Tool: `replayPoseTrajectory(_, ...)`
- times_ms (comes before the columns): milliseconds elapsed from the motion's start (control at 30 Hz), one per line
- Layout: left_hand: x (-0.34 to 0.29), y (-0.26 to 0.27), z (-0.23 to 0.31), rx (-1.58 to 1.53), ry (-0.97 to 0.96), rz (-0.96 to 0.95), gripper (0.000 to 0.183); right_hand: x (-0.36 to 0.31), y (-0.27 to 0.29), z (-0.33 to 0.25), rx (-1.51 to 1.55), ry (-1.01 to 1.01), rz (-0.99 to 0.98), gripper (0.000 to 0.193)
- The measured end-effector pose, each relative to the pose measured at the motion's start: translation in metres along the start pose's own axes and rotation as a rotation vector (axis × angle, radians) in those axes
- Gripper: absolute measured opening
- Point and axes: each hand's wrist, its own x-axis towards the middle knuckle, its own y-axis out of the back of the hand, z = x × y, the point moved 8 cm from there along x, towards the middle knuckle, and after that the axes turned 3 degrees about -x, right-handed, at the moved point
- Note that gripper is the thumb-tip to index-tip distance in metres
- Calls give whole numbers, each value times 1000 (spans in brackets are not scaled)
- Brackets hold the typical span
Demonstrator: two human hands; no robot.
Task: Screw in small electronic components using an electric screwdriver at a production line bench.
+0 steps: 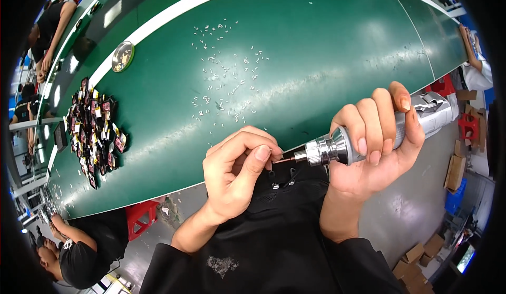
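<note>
My right hand [374, 141] is wrapped around a silver handheld rotary tool [317, 152], which lies nearly level with its nose toward the left. A thin copper-coloured bit [285, 160] sticks out of the nose. At the bit's tip, the thumb and fingers of my left hand [232, 170] are pinched together. Whatever they hold is too small and too covered to name. Both hands are just off the near edge of the green table [316, 57], in front of my black shirt.
Many tiny whitish slivers [226, 91] are scattered over the tabletop. To the left lies a heap of small dark parts with pale labels [92, 130]. Beyond it sits a round dish [123, 57]. Other people work at the left; a red stool [141, 220] stands below the table.
</note>
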Motion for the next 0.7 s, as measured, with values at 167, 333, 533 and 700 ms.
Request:
replayPoseTrajectory(167,-8,-11,-3,-130,-14,-70,19,-7,-1,-7,-72,40,-28,12)
replayPoseTrajectory(333,-11,-11,-6,-126,7,-59,15,-12,2,-6,-87,35,-16,13)
replayPoseTrajectory(533,-8,-17,14,442,-296,-41,4,-15,-3,-11,-189,76,-65,13)
replayPoseTrajectory(700,1,-21,14,544,-336,-70,7,-7,11,-10,-198,68,-12,12)
